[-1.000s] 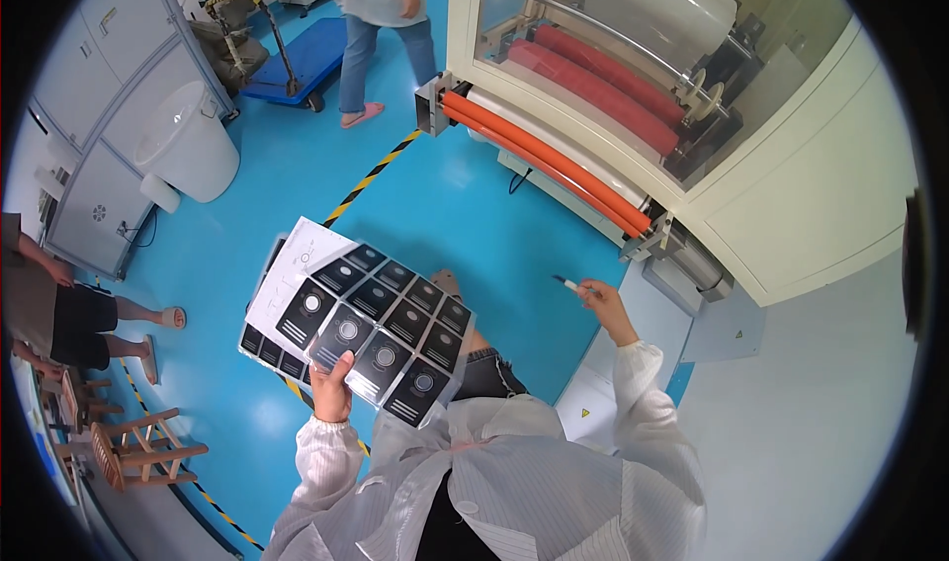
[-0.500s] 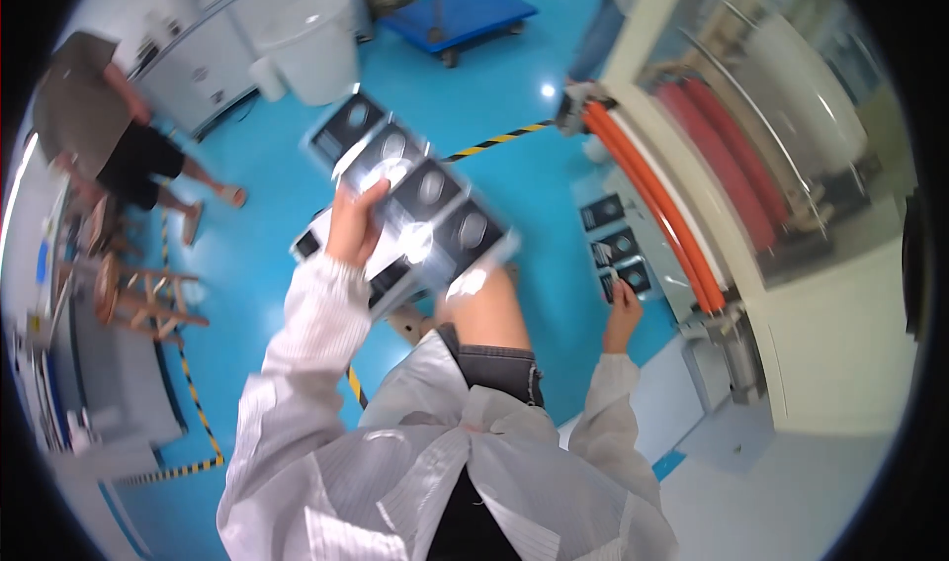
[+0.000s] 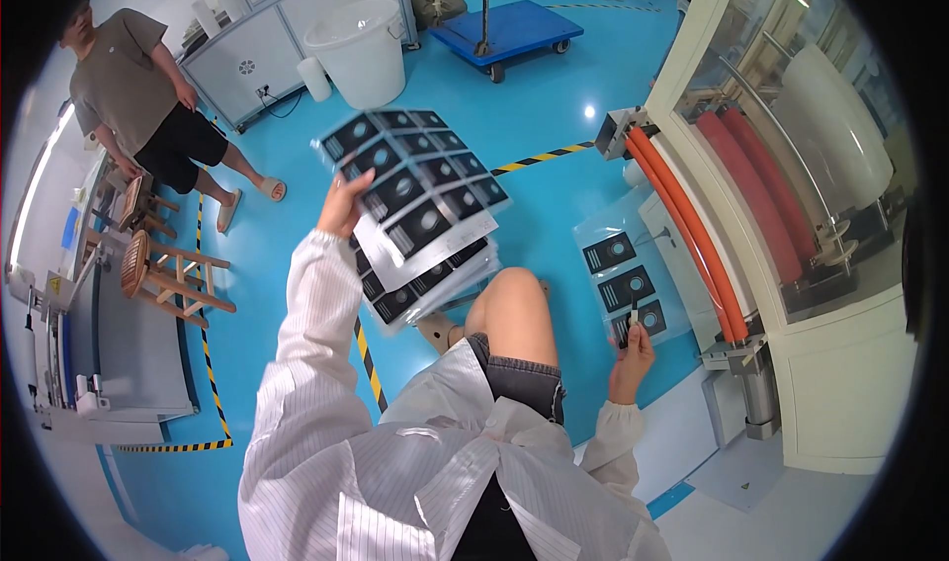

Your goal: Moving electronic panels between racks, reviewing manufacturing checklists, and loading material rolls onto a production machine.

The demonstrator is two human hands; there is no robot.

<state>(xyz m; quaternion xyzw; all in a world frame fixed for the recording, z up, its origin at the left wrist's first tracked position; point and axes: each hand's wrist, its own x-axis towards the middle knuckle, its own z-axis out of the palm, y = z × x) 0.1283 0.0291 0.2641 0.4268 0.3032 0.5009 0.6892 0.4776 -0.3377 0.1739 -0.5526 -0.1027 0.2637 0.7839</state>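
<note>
The likeliest trouble is the stack of printed sheets (image 3: 415, 205) slipping or fanning apart: the left hand (image 3: 341, 205) pinches it only at its left edge, raised in the air over the blue floor (image 3: 554, 106), and the lower sheets already hang offset below the top one near the raised bare knee (image 3: 514, 309), so a loosened grip or a quick swing could, in my judgement, spill them. A second risk lies at the machine: the strip of three dark labels on clear film (image 3: 628, 284) rests just beside the long orange roller (image 3: 687, 230), and a pull at a slant could crease or tear it, or bring fingers too near the roller. The left hand is clenched on the stack, thumb on top and fingers beneath, holding it tilted with the printed side up. The right hand (image 3: 633, 348) is closed around a small slim tool, perhaps a pen or blade, whose tip touches the lower end of the film strip. Another person (image 3: 133, 86) stands well apart by wooden stools (image 3: 168, 269).
</note>
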